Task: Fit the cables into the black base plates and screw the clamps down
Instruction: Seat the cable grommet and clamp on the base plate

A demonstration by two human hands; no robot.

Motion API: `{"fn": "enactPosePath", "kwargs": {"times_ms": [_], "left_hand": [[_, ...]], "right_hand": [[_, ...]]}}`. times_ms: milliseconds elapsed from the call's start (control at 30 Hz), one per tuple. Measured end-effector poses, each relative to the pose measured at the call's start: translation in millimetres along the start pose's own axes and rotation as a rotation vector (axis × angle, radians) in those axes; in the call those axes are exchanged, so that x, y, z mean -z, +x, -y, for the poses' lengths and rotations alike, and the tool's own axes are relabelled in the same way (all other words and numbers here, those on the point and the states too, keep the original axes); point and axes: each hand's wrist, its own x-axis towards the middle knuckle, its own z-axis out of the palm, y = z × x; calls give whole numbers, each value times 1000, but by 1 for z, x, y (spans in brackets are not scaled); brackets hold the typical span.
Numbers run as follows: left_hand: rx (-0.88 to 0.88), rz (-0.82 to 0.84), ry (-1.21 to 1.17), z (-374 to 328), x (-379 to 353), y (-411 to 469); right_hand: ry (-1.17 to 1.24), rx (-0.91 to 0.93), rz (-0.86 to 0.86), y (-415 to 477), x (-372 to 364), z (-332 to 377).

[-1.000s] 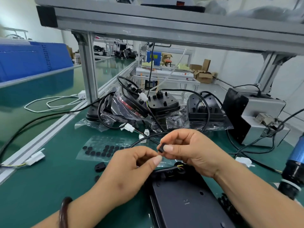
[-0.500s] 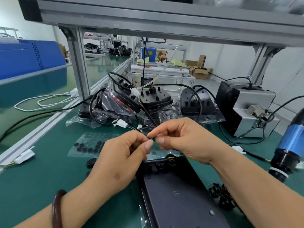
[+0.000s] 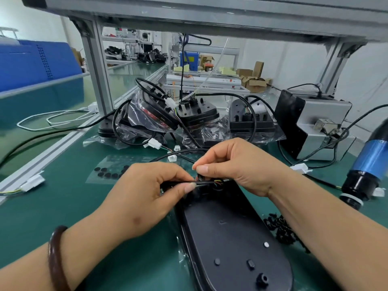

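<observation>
We are at the fitting step: our left hand (image 3: pixel 147 198) pinches the black cable (image 3: pixel 202 182) between thumb and forefinger and lays it across the top end of the black base plate (image 3: pixel 231 238), which lies flat on the green bench (image 3: pixel 63 206) right in front of us. Our right hand (image 3: pixel 237 166) pinches a small black piece (image 3: pixel 200 177), likely the clamp, just above the cable where its coloured wires (image 3: pixel 218 181) come out. No screw looks driven here yet. Next, we judge, the cable must be pressed down into its channel and the clamp seated over it, one hand pinning both while the other reaches for the blue screwdriver (image 3: pixel 369 162) well off to the right
</observation>
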Motion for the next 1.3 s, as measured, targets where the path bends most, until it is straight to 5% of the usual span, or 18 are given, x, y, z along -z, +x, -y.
{"fn": "enactPosePath", "kwargs": {"times_ms": [433, 1300], "left_hand": [[-5, -43, -24, 4, -3, 0], [-74, -71, 2, 6, -3, 1]], "right_hand": [[176, -79, 52, 4, 1, -2], [153, -114, 21, 4, -1, -1]]}}
